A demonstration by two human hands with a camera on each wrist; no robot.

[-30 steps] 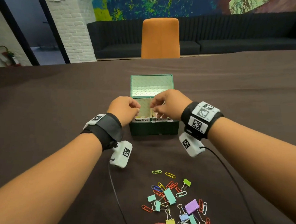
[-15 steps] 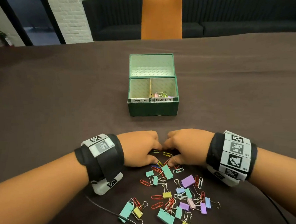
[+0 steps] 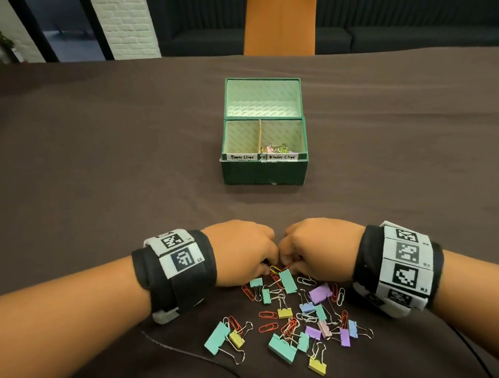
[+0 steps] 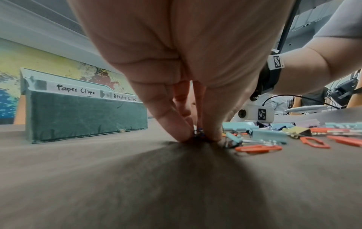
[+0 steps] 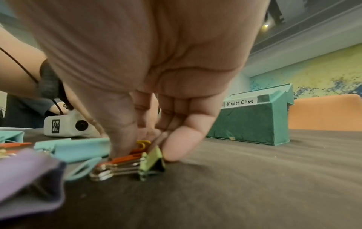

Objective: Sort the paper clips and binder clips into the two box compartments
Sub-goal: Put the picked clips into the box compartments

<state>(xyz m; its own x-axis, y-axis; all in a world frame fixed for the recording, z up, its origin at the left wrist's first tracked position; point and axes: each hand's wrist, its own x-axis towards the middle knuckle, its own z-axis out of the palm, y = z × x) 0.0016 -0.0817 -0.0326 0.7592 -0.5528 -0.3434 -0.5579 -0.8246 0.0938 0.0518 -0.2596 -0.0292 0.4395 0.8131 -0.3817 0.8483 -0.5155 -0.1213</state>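
Observation:
The green box [image 3: 266,170] stands open mid-table, with a left compartment labelled Paper Clips [image 3: 241,137] and a right one labelled Binder Clips [image 3: 283,135] that holds a few binder clips [image 3: 278,149]. The mixed pile of clips [image 3: 292,316] lies near me. Both hands are at its far edge, fingers down on the cloth. My left hand [image 4: 199,136] pinches a small dark-blue paper clip [image 4: 199,133] between thumb and finger. My right hand [image 5: 145,155] has thumb and finger on either side of a light-green binder clip [image 5: 151,161] tangled with orange paper clips [image 5: 125,158].
A large teal binder clip [image 3: 287,281] lies just nearer to me than the fingertips. A black cable [image 3: 193,356] runs over the brown cloth [image 3: 97,168] at the lower left. An orange chair [image 3: 280,19] stands behind the table's far edge.
Both hands have come back from the box to the far edge of the pile. Their fingers have closed down on clips there. The view has tilted downward.

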